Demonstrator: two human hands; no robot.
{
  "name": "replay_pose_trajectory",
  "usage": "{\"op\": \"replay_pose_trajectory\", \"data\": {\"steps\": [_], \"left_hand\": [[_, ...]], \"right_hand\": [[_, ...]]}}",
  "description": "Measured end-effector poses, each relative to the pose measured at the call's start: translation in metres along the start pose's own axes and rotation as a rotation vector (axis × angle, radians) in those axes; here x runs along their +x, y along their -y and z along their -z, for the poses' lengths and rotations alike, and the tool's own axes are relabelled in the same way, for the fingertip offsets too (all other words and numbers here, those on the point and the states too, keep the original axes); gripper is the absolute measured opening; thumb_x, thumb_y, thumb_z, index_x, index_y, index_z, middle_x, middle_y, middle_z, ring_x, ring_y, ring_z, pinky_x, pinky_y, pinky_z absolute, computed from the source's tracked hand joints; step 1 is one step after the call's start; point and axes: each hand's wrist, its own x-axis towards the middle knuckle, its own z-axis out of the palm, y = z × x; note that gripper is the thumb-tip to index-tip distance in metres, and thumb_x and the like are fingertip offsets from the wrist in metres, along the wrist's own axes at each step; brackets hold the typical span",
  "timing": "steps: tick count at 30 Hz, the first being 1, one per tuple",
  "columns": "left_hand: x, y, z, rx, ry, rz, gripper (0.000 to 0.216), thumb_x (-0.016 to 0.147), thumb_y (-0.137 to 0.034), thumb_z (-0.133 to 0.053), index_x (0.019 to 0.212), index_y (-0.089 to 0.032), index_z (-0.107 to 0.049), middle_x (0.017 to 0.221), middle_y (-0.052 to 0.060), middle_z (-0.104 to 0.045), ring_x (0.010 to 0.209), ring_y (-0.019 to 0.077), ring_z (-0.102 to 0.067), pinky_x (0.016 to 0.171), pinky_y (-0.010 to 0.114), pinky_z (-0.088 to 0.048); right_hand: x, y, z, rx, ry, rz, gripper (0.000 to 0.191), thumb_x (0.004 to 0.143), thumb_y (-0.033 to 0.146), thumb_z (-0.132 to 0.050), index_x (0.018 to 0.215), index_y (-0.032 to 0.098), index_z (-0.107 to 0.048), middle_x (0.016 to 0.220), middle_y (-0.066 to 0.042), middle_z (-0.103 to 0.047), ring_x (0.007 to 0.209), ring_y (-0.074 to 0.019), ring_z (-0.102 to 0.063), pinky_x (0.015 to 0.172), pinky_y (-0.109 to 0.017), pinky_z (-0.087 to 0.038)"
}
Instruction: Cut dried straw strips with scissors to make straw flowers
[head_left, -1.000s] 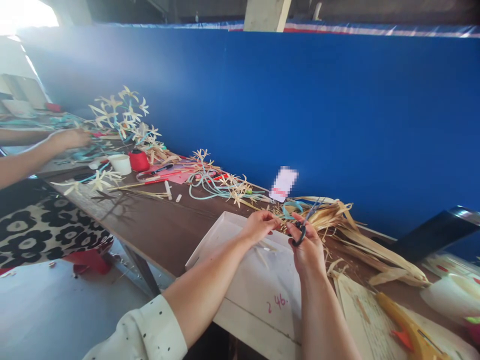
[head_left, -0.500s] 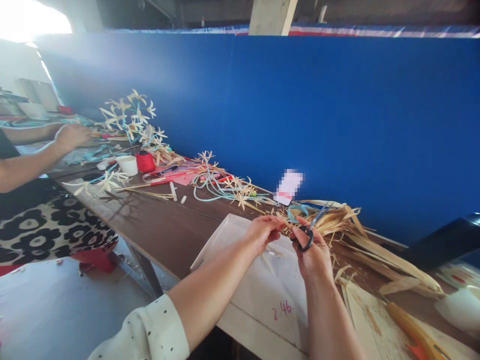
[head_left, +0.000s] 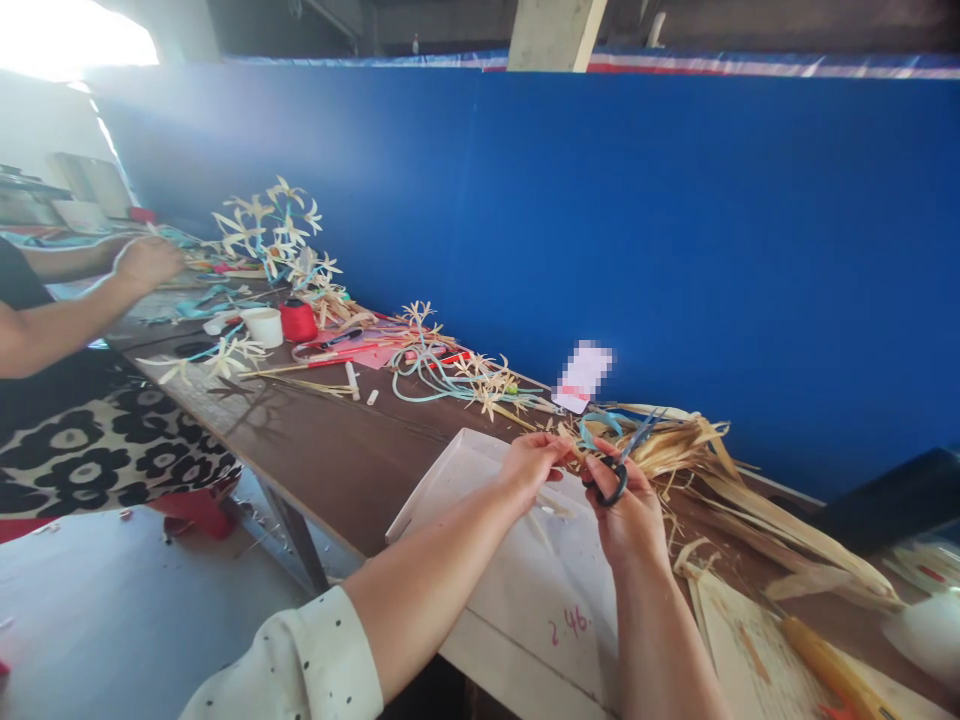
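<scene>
Over a white tray [head_left: 427,485], my left hand [head_left: 531,468] pinches a small pale piece of dried husk [head_left: 574,452] between thumb and fingertips. Close beside it, my right hand [head_left: 634,515] is closed around black-handled scissors [head_left: 618,484]. Their blades point up and to the right, away from the piece. My right thumb and fingertips are near the piece; I cannot tell whether they touch it. Behind the scissors lies a bundle of dried husks [head_left: 694,445]. A curled light-blue strip [head_left: 600,428] sits just beyond my hands.
Pale husk flowers [head_left: 277,225] on blue stems stand farther left, near a red thread spool [head_left: 298,322] and a white cup [head_left: 262,328]. A co-worker's hand [head_left: 150,262] is at far left. A blue partition [head_left: 675,220] runs behind. A yellow-handled tool [head_left: 832,665] lies at right.
The view has shifted slightly, so the table's things appear a little farther right. My hands keep their holds on the husk piece and scissors, with only small finger movement.
</scene>
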Motion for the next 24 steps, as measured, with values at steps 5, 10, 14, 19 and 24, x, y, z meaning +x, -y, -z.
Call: {"op": "replay_pose_trajectory", "data": {"steps": [5,10,14,19,24], "left_hand": [[0.004,-0.014,0.005,0.121,-0.107,-0.128,0.027,0.066,-0.039,-0.061,0.063,-0.012,-0.057,0.061,0.001,-0.056,0.052,0.0059,-0.047,0.050,0.019,-0.040],[0.010,-0.023,0.015,0.128,-0.168,-0.210,0.026,0.067,-0.037,-0.060,0.067,-0.012,-0.058,0.067,0.003,-0.059,0.055,0.0067,-0.049,0.048,0.017,-0.040],[0.014,-0.024,0.018,0.123,-0.184,-0.215,0.025,0.067,-0.038,-0.060,0.068,-0.013,-0.058,0.070,0.004,-0.061,0.059,0.0079,-0.052,0.048,0.016,-0.041],[0.012,-0.027,0.019,0.159,-0.158,-0.208,0.026,0.067,-0.039,-0.060,0.071,-0.013,-0.060,0.073,0.004,-0.062,0.059,0.0079,-0.053,0.049,0.017,-0.043],[0.012,-0.026,0.020,0.196,-0.140,-0.201,0.028,0.068,-0.041,-0.060,0.071,-0.013,-0.062,0.070,0.003,-0.062,0.056,0.0073,-0.052,0.049,0.017,-0.042]], "right_hand": [[-0.004,0.004,0.000,-0.056,0.122,-0.143,0.044,0.064,0.041,-0.069,0.102,0.021,-0.061,0.077,-0.003,-0.063,0.061,-0.0127,-0.052,0.043,-0.020,-0.032],[-0.013,0.007,-0.005,-0.206,0.365,-0.229,0.048,0.066,0.049,-0.064,0.103,0.018,-0.062,0.073,-0.007,-0.064,0.060,-0.0136,-0.050,0.042,-0.020,-0.028],[-0.015,0.006,-0.006,-0.319,0.458,-0.185,0.047,0.070,0.047,-0.062,0.108,0.019,-0.061,0.073,-0.006,-0.063,0.060,-0.0135,-0.048,0.044,-0.021,-0.027],[-0.014,0.006,-0.006,-0.382,0.462,-0.176,0.043,0.070,0.045,-0.063,0.104,0.019,-0.063,0.067,-0.004,-0.061,0.056,-0.0120,-0.046,0.044,-0.021,-0.028],[-0.011,0.006,-0.005,-0.415,0.436,-0.163,0.045,0.069,0.045,-0.064,0.105,0.019,-0.063,0.058,-0.001,-0.057,0.051,-0.0115,-0.044,0.043,-0.022,-0.027]]}}
